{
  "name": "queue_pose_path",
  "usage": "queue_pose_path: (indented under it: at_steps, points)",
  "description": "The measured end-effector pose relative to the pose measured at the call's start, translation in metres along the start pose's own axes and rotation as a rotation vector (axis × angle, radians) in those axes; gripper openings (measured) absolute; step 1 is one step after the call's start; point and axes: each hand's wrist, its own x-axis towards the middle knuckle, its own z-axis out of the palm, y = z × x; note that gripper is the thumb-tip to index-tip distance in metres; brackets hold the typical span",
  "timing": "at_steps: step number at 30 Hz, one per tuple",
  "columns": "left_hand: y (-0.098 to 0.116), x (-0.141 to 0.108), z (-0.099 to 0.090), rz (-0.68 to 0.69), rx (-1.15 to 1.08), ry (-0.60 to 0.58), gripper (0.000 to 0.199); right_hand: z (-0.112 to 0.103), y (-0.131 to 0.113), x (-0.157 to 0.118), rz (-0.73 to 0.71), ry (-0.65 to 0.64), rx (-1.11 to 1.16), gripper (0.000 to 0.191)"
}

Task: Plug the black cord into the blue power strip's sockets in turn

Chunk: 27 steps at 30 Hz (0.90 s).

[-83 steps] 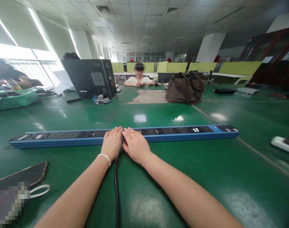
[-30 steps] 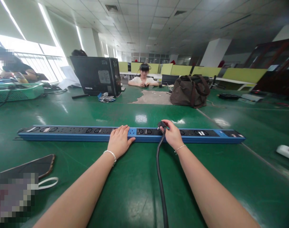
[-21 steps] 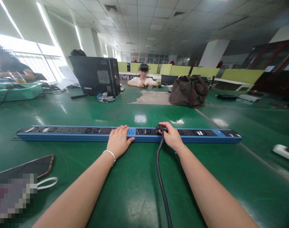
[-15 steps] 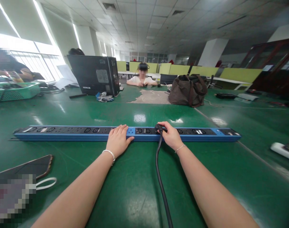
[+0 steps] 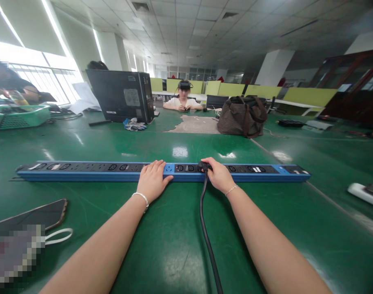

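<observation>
A long blue and black power strip [image 5: 91, 177] lies lengthwise across the green table in front of me, its sockets facing up. My left hand [image 5: 152, 179] lies over its middle, fingers curled across the top towards the far edge and thumb along the near side, holding it. To the right, my right hand [image 5: 218, 174] grips a black power plug [image 5: 203, 166] at the socket face. How deep the plug sits cannot be told, because my fingers partly cover it. Its thick black cord [image 5: 207, 228] runs down towards me between my forearms.
A phone [image 5: 36, 216] lies at the left front, by a blurred object with a white loop. Further back are a green basket [image 5: 24, 118], a black computer case [image 5: 122, 96], gloves [image 5: 134, 124] and a brown bag [image 5: 243, 116]. A person [image 5: 183, 100] sits across the table.
My right hand and the plug have shifted very slightly left on the strip. My left hand keeps its place.
</observation>
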Motion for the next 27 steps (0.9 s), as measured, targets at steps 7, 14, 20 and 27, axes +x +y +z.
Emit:
queue_pose_path:
  at_steps: [7, 14, 20, 27]
  points:
    - [0.0, -0.001, 0.0, 0.002, -0.011, 0.008, 0.052, 0.006, -0.008, -0.009, -0.019, 0.051, -0.174, 0.03]
    - [0.0, -0.001, 0.001, -0.005, 0.002, 0.01, 0.053, 0.015, -0.018, -0.006, -0.107, 0.16, -0.404, 0.024]
    - [0.0, -0.001, 0.0, -0.002, 0.011, 0.006, 0.053, 0.016, -0.022, -0.009, -0.135, 0.184, -0.435, 0.024]
    - [0.0, -0.001, 0.001, -0.004, 0.018, 0.002, 0.054, 0.023, -0.019, -0.014, -0.074, 0.206, -0.385, 0.031]
